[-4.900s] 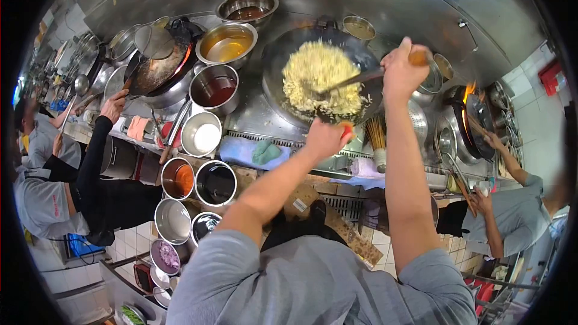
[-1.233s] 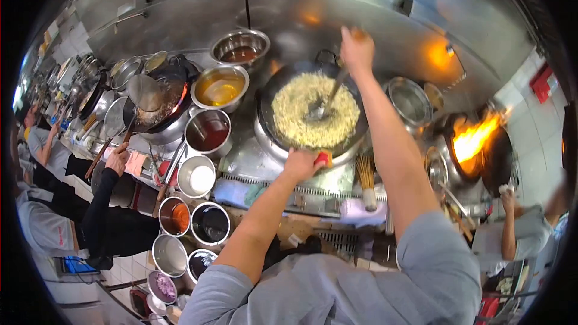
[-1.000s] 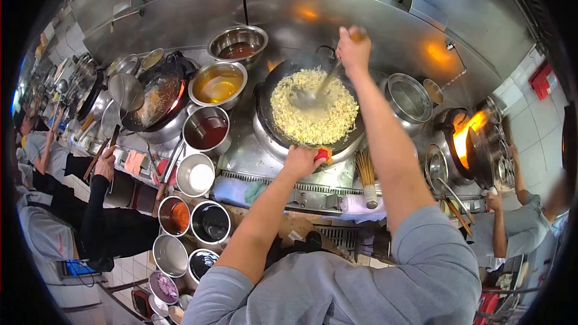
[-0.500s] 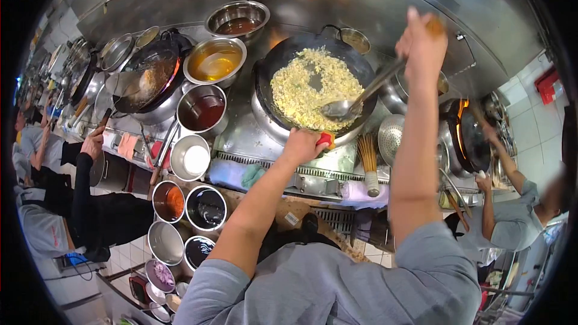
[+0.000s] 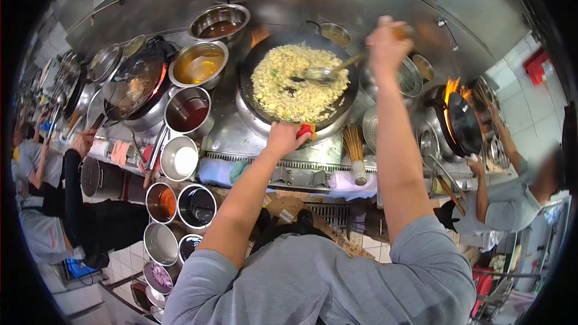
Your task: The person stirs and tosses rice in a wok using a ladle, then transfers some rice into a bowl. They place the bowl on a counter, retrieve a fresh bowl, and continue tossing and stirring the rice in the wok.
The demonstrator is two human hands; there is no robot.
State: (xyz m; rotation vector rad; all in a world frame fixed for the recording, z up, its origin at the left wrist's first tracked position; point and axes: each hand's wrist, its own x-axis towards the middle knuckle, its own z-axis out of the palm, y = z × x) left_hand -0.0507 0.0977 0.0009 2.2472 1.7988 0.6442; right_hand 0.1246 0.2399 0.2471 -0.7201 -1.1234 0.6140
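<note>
A black wok (image 5: 245, 84) stands on the burner in front of me, filled with yellow egg fried rice (image 5: 283, 99) with green bits. My left hand (image 5: 285, 139) is closed at its near rim, gripping a red cloth (image 5: 306, 130); the part of the wok under it is hidden. My right hand (image 5: 388, 48) is raised beyond the wok's right side, wrapped round the wooden handle of a metal ladle (image 5: 319, 74). The ladle's bowl rests among the rice, a little right of the middle, and its shaft is blurred by motion.
Left of the wok stand bowls of amber liquid (image 5: 201, 66) and dark red sauce (image 5: 191, 113), plus several seasoning pots. A bamboo brush (image 5: 355, 156) lies at right, near a perforated strainer (image 5: 371, 129). Co-workers tend a left wok (image 5: 144, 78) and a flaming right wok (image 5: 463, 120).
My right hand has swung left, carrying the ladle's bowl from the wok's near right side farther back into the rice. My left hand keeps its grip at the rim. Flames at the right wok are higher.
</note>
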